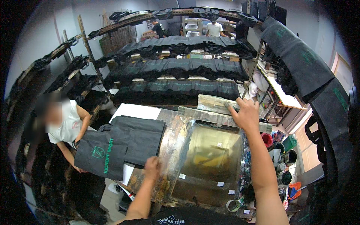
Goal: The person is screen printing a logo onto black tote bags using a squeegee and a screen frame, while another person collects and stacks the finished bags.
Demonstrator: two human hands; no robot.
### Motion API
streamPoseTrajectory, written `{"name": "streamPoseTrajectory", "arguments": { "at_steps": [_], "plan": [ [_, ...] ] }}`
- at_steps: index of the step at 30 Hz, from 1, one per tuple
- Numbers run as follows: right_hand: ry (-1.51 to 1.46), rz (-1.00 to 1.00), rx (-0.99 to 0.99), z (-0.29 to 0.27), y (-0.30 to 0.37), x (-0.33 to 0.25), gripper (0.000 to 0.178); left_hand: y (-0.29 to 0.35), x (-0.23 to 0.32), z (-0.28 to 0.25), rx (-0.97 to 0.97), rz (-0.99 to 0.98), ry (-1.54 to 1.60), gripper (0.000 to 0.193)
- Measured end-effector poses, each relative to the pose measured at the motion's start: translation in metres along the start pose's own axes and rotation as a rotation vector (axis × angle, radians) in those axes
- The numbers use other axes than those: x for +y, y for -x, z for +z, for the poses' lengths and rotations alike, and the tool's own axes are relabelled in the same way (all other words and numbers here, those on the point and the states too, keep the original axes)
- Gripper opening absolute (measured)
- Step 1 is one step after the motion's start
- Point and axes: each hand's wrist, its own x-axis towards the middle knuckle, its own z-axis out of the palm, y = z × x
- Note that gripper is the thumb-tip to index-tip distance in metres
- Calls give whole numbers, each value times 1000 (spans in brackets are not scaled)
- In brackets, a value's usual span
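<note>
My right hand [246,114] is closed over the far wooden bar of a screen-printing frame [202,115]. Its thumb lies against a worn, ink-stained board [213,102] just behind that bar. Inside the frame is a yellowish, see-through mesh [210,146] with small white patches. My left hand [152,168] is at the near right corner of a stack of black fabric bags [144,137]; its fingers are blurred. Left of the stack, a co-worker in a white shirt [69,123] holds a black bag with a green print [99,153].
Racks ahead hold rows of black printed bags [180,88]. More bags [300,56] hang along the right. Ink pots [288,157] and a red tub [266,140] crowd the table's right side. A tape roll [233,205] lies near me. Two people [215,29] stand far back.
</note>
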Motion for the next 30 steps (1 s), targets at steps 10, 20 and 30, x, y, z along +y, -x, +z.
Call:
{"name": "streamPoseTrajectory", "arguments": {
  "at_steps": [10, 20, 30],
  "plan": [
    [-11, -17, 35, 11, -18, 14, 48, 17, -99, -6, -433, -391, -555, 71],
    [-50, -13, 45, 8, -7, 6, 49, -26, -119, -27, -681, -562, -456, 53],
    [6, 5, 23, 14, 14, 15, 49, -118, 137, 1, -1015, -272, -291, 50]
  ]
}}
